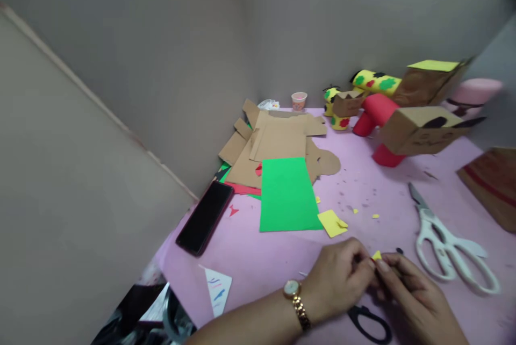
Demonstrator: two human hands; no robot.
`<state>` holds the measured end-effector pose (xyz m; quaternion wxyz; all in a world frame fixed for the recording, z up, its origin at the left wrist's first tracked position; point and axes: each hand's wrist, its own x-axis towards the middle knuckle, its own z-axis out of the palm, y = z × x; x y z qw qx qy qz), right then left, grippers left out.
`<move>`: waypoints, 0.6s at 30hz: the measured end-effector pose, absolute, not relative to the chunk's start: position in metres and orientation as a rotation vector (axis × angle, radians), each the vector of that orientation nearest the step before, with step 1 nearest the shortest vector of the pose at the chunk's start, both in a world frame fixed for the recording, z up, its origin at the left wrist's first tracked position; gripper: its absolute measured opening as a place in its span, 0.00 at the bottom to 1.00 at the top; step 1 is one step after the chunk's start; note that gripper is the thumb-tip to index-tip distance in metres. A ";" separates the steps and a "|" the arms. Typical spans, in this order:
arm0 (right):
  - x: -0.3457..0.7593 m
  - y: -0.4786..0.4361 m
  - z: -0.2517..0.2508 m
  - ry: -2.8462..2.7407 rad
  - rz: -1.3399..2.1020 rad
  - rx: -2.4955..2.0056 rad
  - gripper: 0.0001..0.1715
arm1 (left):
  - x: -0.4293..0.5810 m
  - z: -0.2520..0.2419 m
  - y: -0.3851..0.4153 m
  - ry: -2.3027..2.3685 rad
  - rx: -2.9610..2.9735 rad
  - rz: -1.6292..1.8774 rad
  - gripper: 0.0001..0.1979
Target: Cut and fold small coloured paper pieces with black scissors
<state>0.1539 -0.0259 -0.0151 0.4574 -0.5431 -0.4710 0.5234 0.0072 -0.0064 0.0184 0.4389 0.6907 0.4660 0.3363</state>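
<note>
Low at the right of centre, my left hand (341, 275) and my right hand (415, 294) meet with their fingertips pinched together. Between them shows a small yellow paper piece (376, 256), with a bit of red at its edge. My left wrist wears a gold watch (292, 288). Partly under my hands lie black-handled scissors (368, 323), blades hidden. A yellow paper scrap (332, 223) with a cut edge rests just beyond my left hand. Behind it is a green paper sheet (288, 194). White-handled scissors (443, 248) lie open to the right of my right hand.
Cardboard pieces (278, 135) are stacked at the back, with a phone (205, 216) at the left edge. A red paper-roll figure with a cardboard box head (423, 130) and yellow spotted rolls (377, 81) stand back right. A paper cup (299, 101) is near the wall.
</note>
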 end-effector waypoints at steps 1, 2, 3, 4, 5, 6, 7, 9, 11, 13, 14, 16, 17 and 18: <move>0.153 -0.025 -0.015 -1.162 1.356 -1.316 0.13 | 0.006 0.020 -0.005 1.160 1.710 0.861 0.06; 0.151 -0.024 -0.014 -1.158 1.378 -1.300 0.13 | 0.004 0.022 -0.004 1.176 1.694 0.898 0.05; 0.150 -0.023 -0.014 -1.153 1.401 -1.287 0.14 | 0.003 0.023 -0.002 1.179 1.681 0.916 0.05; 0.149 -0.023 -0.013 -1.142 1.400 -1.281 0.14 | 0.002 0.024 -0.001 1.179 1.674 0.922 0.04; 0.148 -0.022 -0.012 -1.138 1.401 -1.269 0.14 | 0.001 0.024 0.000 1.173 1.670 0.918 0.03; 0.147 -0.021 -0.010 -1.134 1.391 -1.259 0.15 | 0.000 0.024 0.001 1.173 1.663 0.919 0.02; 0.146 -0.020 -0.009 -1.128 1.381 -1.259 0.15 | -0.001 0.024 0.003 1.172 1.656 0.930 0.02; 0.144 -0.018 -0.006 -1.113 1.362 -1.259 0.16 | -0.004 0.024 0.006 1.181 1.628 0.987 0.04; 0.141 -0.017 -0.003 -1.094 1.350 -1.263 0.16 | -0.007 0.024 0.011 1.193 1.558 1.087 0.05; 0.138 -0.016 -0.002 -1.071 1.337 -1.262 0.17 | -0.011 0.028 0.017 1.216 1.455 1.198 0.04; 0.137 -0.015 -0.002 -1.057 1.334 -1.263 0.18 | -0.013 0.030 0.019 1.226 1.420 1.242 0.04; 0.135 -0.013 -0.001 -1.030 1.328 -1.259 0.19 | -0.018 0.035 0.020 1.238 1.402 1.324 0.04; 0.134 -0.011 -0.001 -1.016 1.321 -1.257 0.19 | -0.021 0.036 0.018 1.253 1.390 1.375 0.04; 0.134 -0.010 -0.001 -1.008 1.315 -1.255 0.20 | -0.025 0.037 0.013 1.284 1.375 1.427 0.04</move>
